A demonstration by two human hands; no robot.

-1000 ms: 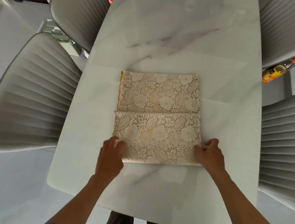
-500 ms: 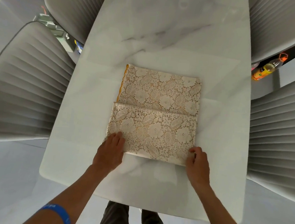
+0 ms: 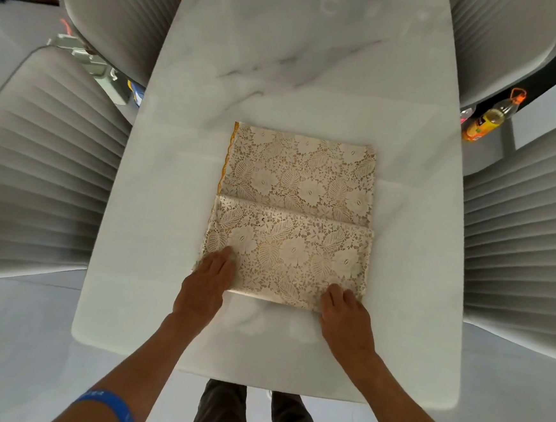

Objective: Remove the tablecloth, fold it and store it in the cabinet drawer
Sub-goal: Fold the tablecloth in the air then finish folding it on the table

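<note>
Nearest the camera, the left hand point(image 3: 205, 283) lay flat with straight fingers pressing the near left corner of the folded cream floral lace tablecloth point(image 3: 294, 218). The right hand point(image 3: 345, 311) rested likewise, fingers relaxed, on the near right corner. The cloth sat on the white marble-patterned table point(image 3: 281, 61), an orange hem showing along its far left edge. Beyond, grey ribbed upholstered chairs point(image 3: 40, 172) flanked both sides.
</note>
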